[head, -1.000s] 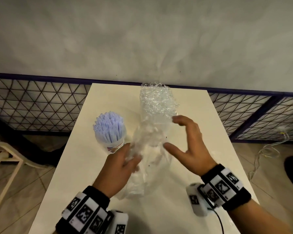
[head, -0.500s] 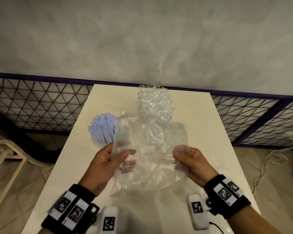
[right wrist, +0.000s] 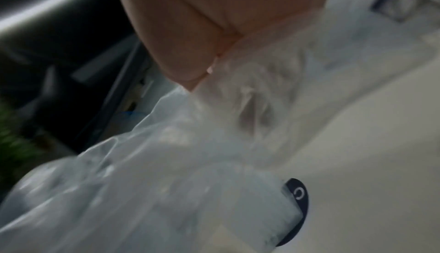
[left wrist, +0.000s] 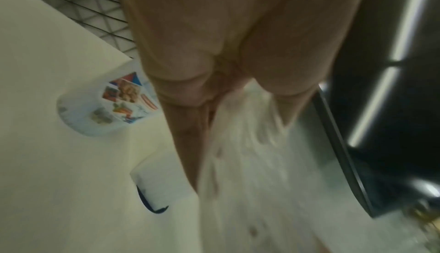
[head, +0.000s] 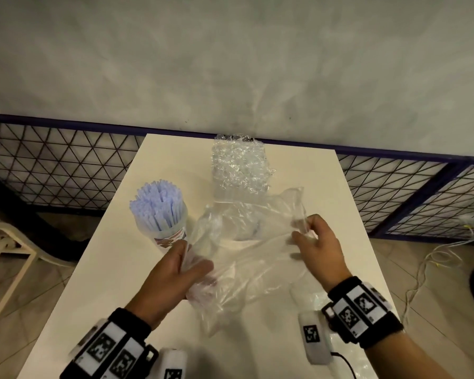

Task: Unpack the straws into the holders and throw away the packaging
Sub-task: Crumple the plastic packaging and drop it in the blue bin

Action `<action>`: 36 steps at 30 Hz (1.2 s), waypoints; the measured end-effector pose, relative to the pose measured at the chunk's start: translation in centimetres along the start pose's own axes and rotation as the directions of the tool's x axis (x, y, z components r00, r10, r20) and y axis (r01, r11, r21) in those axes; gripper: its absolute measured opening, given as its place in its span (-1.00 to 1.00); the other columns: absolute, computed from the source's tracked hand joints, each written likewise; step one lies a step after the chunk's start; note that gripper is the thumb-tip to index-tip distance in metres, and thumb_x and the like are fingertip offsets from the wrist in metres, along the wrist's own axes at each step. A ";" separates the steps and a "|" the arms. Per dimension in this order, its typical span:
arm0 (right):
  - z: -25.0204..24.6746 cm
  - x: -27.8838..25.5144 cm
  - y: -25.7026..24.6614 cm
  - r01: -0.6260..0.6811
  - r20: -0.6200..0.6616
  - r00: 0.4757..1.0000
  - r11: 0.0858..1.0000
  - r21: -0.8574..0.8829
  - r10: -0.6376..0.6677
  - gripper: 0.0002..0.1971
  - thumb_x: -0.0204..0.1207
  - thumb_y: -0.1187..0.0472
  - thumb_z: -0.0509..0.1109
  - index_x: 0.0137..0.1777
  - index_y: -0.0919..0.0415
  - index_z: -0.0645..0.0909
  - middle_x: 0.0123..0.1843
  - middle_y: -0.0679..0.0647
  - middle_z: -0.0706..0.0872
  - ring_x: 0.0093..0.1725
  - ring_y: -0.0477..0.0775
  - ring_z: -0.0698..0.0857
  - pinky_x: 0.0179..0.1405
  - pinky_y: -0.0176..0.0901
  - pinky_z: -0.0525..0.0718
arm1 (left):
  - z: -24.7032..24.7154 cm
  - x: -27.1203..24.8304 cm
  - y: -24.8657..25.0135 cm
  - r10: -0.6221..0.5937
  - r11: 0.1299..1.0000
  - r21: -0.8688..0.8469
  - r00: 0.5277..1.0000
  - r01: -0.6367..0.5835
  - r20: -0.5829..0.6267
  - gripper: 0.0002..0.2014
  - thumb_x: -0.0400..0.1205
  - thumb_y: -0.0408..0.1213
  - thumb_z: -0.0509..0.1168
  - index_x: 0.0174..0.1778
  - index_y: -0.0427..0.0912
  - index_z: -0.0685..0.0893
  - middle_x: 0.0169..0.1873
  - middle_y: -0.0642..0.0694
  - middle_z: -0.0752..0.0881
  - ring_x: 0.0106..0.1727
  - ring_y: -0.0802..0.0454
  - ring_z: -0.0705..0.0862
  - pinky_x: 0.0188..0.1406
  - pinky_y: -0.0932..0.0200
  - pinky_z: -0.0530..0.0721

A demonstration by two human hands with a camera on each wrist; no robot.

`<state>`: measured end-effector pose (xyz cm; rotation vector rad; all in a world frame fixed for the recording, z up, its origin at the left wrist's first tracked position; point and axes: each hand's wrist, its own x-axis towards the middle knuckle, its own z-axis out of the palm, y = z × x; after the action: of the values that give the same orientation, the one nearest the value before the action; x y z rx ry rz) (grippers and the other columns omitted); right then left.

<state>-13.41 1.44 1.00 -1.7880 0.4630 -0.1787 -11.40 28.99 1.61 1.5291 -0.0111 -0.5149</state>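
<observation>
A clear plastic bag (head: 246,258), crumpled and with nothing visible inside, is stretched between my two hands above the white table (head: 110,283). My left hand (head: 186,266) grips its left edge; the bag (left wrist: 240,144) trails from those fingers in the left wrist view. My right hand (head: 304,233) pinches its upper right corner, where the bag (right wrist: 214,144) bunches under the thumb. A clear holder (head: 164,228) packed with pale blue straws (head: 156,206) stands just left of my left hand. Its labelled base (left wrist: 107,106) shows in the left wrist view.
A wad of bubble wrap (head: 240,165) lies at the table's far edge against the grey wall. Wire-mesh fencing (head: 52,165) runs along both sides behind the table. A white chair (head: 0,250) stands at left; cables (head: 433,255) lie on the floor at right.
My right hand closed on the bag's right side, and both hands lifted and spread it. Since then the bag has dropped lower and my right hand has moved up and to the right.
</observation>
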 end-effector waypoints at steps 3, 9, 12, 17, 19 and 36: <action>1.6 -1.8 -1.3 0.344 0.041 0.939 0.923 -0.174 -0.343 -0.79 0.50 0.28 0.50 -0.07 0.05 0.51 -0.05 0.09 0.69 -0.08 -0.01 0.68 -0.09 -0.25 0.60 | 2.3 0.4 0.2 0.042 0.997 0.066 0.992 -0.034 -0.119 -0.70 0.56 -0.24 0.43 0.12 -0.16 0.51 0.02 -0.30 0.70 -0.14 -0.20 0.84 -0.15 -0.41 0.75; 5.2 -5.8 -2.4 0.633 0.404 0.729 0.769 -0.089 -0.553 -0.84 0.61 0.29 0.40 0.16 0.15 0.63 0.18 -0.13 0.67 0.23 -0.12 0.66 0.21 -0.18 0.60 | 5.6 -0.5 2.1 0.051 0.995 -0.091 0.997 -0.046 0.051 -0.48 0.43 0.02 0.45 0.26 0.11 0.42 0.14 0.05 0.74 0.12 0.03 0.77 -0.14 -0.19 0.80; 5.0 -6.2 -2.4 0.454 0.491 0.758 0.888 0.077 -0.430 -0.81 0.73 0.31 0.26 0.27 0.17 0.61 0.12 -0.14 0.73 0.13 -0.08 0.71 0.16 -0.17 0.61 | 5.3 -0.3 2.0 0.090 0.993 -0.088 0.994 -0.085 0.056 -0.53 0.54 -0.15 0.46 0.27 0.10 0.38 0.09 0.00 0.76 0.07 -0.03 0.79 -0.11 -0.33 0.78; 2.5 -3.9 -1.8 0.385 0.292 0.884 0.923 -0.012 -0.365 -0.65 0.48 0.26 0.48 0.22 -0.09 0.60 0.24 -0.15 0.67 0.27 -0.05 0.66 0.11 -0.18 0.62 | 3.5 0.0 0.7 0.053 0.989 -0.144 0.993 -0.038 0.101 -0.55 0.72 -0.40 0.21 0.34 0.30 0.46 0.15 0.20 0.73 0.02 0.02 0.80 -0.36 -0.04 0.76; 1.2 -2.9 -1.9 0.275 0.337 0.907 0.961 -0.015 -0.254 -0.41 0.42 0.24 0.61 0.37 -0.17 0.46 0.39 -0.16 0.55 0.33 -0.08 0.62 0.17 -0.18 0.66 | 3.1 0.0 0.7 0.045 0.982 -0.187 0.989 -0.018 0.140 -0.54 0.60 -0.37 0.26 0.11 0.43 0.65 0.00 0.21 0.80 -0.12 0.13 0.81 -0.41 0.14 0.73; 1.4 0.2 -1.7 0.150 0.321 0.898 0.897 0.415 -0.299 -0.67 0.10 0.49 0.45 -0.62 0.00 0.65 -0.10 0.01 0.72 0.00 0.18 0.69 0.08 -0.05 0.62 | 2.7 -0.1 2.1 0.074 0.909 -0.412 0.949 0.063 0.307 -0.39 0.19 0.14 0.62 0.01 -0.22 0.80 0.07 -0.21 0.77 -0.02 -0.26 0.76 0.07 -0.24 0.73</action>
<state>-12.32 2.97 2.20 -1.4388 -0.0660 -0.0756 -11.76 26.40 3.78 1.0138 -0.1456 -0.7062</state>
